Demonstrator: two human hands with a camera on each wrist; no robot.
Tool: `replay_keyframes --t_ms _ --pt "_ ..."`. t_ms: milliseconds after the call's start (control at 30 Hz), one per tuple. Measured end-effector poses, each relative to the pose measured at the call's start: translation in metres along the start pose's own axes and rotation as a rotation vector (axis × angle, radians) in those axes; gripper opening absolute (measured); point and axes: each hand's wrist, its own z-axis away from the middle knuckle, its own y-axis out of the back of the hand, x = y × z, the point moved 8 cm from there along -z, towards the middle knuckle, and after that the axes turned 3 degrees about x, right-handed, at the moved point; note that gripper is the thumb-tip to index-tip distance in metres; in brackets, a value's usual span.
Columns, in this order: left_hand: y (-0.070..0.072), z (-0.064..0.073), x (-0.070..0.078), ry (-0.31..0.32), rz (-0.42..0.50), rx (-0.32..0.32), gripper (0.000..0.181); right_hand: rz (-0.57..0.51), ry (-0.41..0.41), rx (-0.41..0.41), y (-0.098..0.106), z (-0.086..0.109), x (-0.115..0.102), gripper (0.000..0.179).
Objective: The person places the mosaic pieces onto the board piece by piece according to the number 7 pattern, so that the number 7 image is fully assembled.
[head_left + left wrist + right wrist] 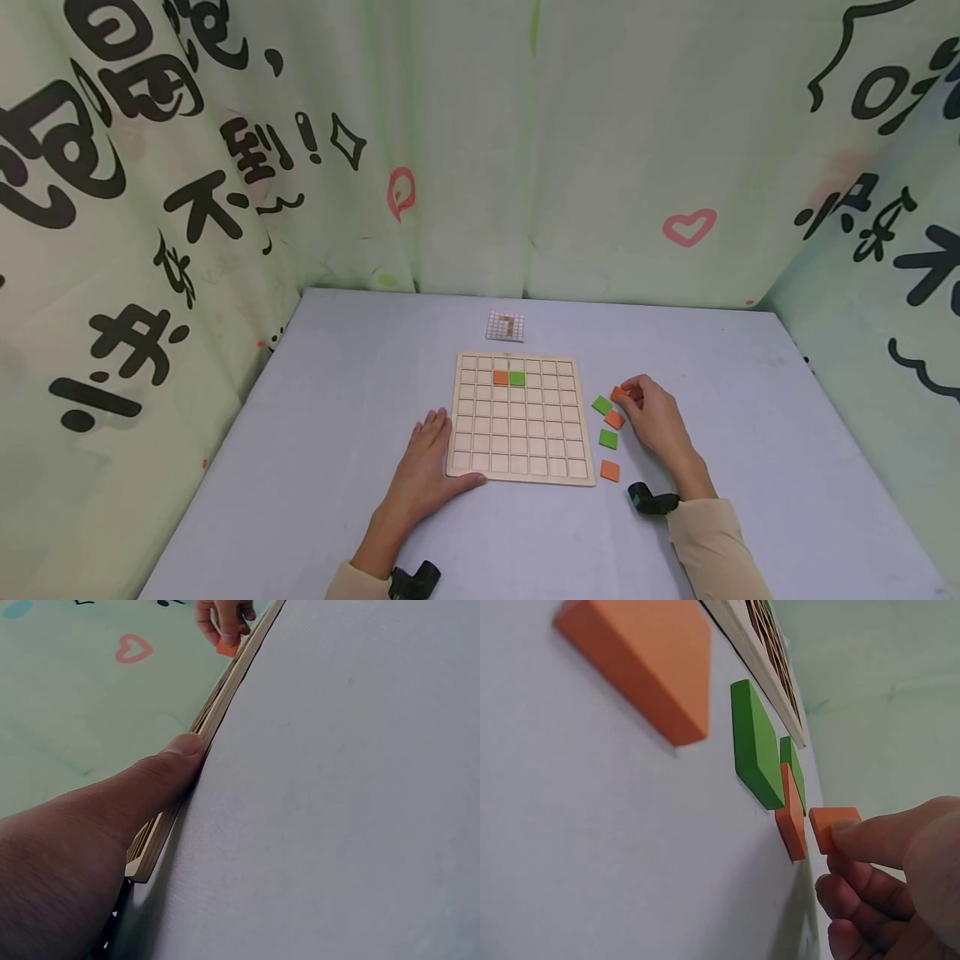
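Observation:
A wooden grid board (522, 468) lies flat on the table, with one orange tile (501, 378) and one green tile (517, 379) side by side in its second row. My left hand (426, 473) rests at the board's lower left corner, fingers straight along the left side and thumb (184, 746) against the front edge. To the right of the board, my right hand (655, 417) pinches an orange square tile (826, 825) between thumb and fingers. Close by lie loose green tiles (608, 439) and orange tiles (610, 471) in a rough column.
A small pattern card (506, 326) with a coloured grid figure lies behind the board. The white-covered table (360, 358) is enclosed by a pale green printed curtain (600, 150). Black wrist cameras (651, 500) sit on both wrists.

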Motion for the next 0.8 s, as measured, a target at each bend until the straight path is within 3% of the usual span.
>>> replay_keyframes --t_ms 800 --pt "-0.001 0.000 -0.001 -0.004 0.000 0.004 0.108 -0.058 0.011 0.026 -0.003 -0.007 -0.014 0.027"
